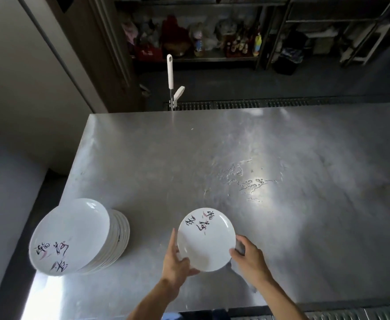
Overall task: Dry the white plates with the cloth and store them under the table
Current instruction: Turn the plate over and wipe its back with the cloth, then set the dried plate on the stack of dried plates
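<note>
A white plate [206,240] with black brush lettering is held above the steel table [235,158], face up. My left hand [176,264] grips its near left rim, thumb on top. My right hand [249,258] holds the right rim together with a grey cloth [240,247] that is pressed against the plate's edge and hangs below it. A leaning stack of several matching white plates [78,236] stands on the table's near left corner.
Water droplets [249,181] lie on the table's middle right. A white mop handle [170,72] leans at the far table edge. Beyond are a floor drain grate [258,103] and metal shelves [201,31] with bottles. A white wall is at the left.
</note>
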